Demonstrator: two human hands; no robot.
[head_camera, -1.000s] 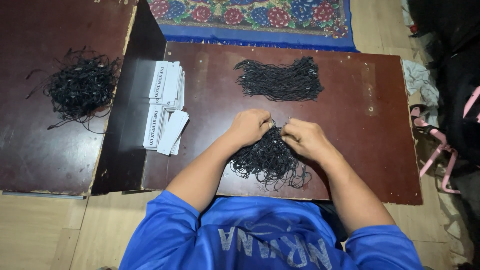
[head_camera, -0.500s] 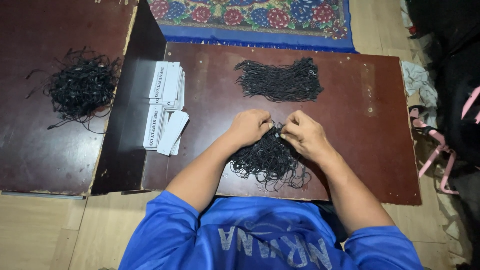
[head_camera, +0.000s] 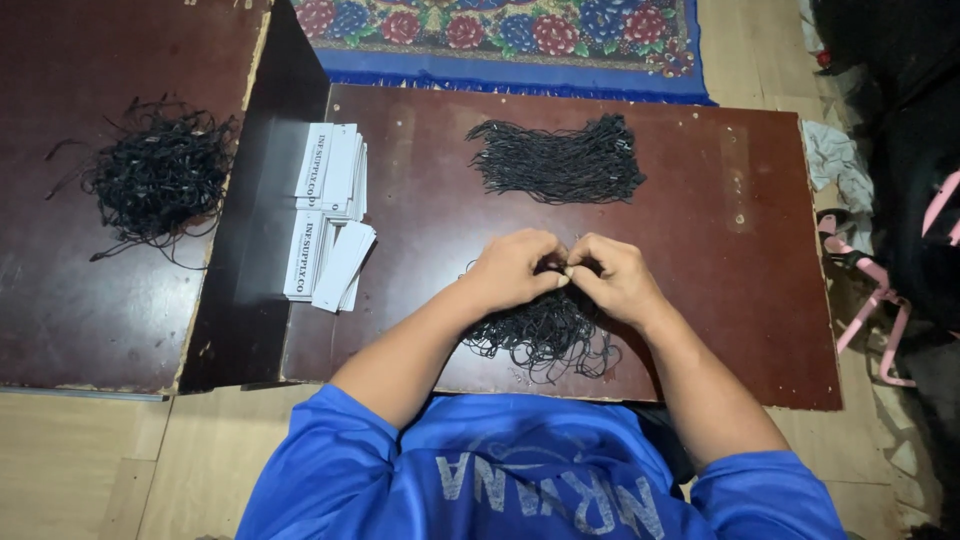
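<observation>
Both hands meet over a loose heap of black strings (head_camera: 545, 330) at the near edge of the brown bench (head_camera: 740, 250). The left hand (head_camera: 515, 268) and the right hand (head_camera: 620, 278) are curled, fingertips pinched together on a strand from the heap; the strand itself is too thin to make out clearly. Compared with half a second ago, the two hands have drawn closer, so the fingertips now touch where a small gap showed before; the heap under them lies in the same place.

Farther back on the bench lies a tidy bundle of black strings (head_camera: 558, 160), well apart from the hands and unmoved. To the left, a stack of white paper tags (head_camera: 328, 215) rests at the bench's edge, unchanged. On the lower dark board (head_camera: 60, 310) to the far left sits a tangled pile of strings (head_camera: 160, 178), also as before. A flowered rug (head_camera: 500, 30) lies beyond the bench.
</observation>
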